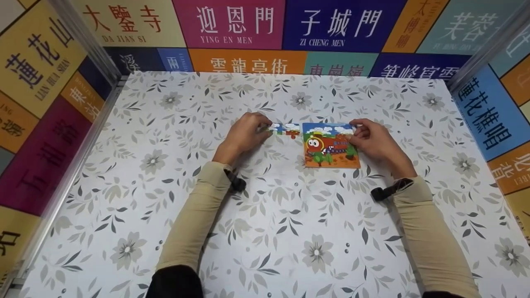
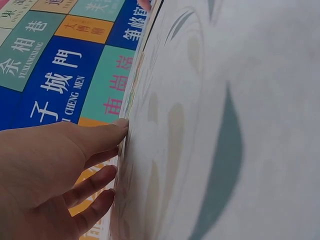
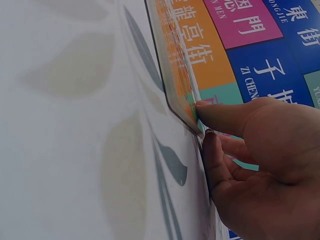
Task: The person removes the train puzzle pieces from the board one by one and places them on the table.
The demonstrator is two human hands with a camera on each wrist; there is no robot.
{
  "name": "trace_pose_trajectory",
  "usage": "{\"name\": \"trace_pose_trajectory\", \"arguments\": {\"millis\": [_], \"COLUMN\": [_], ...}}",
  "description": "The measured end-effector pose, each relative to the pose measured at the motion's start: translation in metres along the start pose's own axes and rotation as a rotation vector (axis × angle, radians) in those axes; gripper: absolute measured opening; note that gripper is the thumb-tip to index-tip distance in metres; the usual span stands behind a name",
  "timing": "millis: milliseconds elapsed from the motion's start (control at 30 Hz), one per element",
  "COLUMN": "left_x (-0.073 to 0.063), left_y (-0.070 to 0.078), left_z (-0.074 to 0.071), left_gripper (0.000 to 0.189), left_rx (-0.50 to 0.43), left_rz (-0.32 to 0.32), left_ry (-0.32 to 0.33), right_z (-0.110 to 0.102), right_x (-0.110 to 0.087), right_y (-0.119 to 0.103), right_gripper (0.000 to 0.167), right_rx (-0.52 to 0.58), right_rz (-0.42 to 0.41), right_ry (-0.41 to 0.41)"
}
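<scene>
Nearest us, the picture board [image 1: 330, 147] lies flat on the table [image 1: 273, 231], and our right hand [image 1: 372, 138] pinches its right edge near the far corner. Just left of it, a narrow gap away, our left hand [image 1: 247, 131] pinches the outer end of the puzzle strip [image 1: 286, 128] between thumb and fingers. We judge that a leftward nudge of the board could bump the strip and spring its joints (they look thin); lifting by one end might do the same. The strip's long axis runs left to right, one tab pointing towards us. The board is nearly square, its train facing left. Beyond stands the lettered wall [image 1: 236, 25].
</scene>
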State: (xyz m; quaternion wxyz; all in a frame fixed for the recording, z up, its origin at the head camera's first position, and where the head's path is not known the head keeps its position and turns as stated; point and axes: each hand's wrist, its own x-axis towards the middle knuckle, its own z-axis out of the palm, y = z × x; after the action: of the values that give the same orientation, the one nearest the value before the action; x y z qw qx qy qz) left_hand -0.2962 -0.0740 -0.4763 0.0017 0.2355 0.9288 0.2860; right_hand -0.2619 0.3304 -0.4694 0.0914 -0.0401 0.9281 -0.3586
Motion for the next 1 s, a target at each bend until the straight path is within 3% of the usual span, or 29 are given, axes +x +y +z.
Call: {"name": "trace_pose_trajectory", "arguments": {"millis": [567,767,1000], "left_x": [-0.001,0.002,0.008], "left_y": [0.008,0.023,0.047], "left_z": [0.000,0.004,0.017], "left_gripper": [0.031,0.037,0.042], "left_rx": [0.013,0.042,0.011], "left_rz": [0.024,0.064,0.096], "left_ry": [-0.004,0.025,-0.009], "right_z": [-0.001,0.000,-0.001], "right_x": [0.000,-0.001,0.000], "right_y": [0.000,-0.001,0.000], "right_gripper": [0.057,0.061,0.060], "right_rx": [0.004,-0.003,0.000], "right_rz": [0.013,0.027,0.006], "right_ry": [-0.008,-0.016,-0.011]}}
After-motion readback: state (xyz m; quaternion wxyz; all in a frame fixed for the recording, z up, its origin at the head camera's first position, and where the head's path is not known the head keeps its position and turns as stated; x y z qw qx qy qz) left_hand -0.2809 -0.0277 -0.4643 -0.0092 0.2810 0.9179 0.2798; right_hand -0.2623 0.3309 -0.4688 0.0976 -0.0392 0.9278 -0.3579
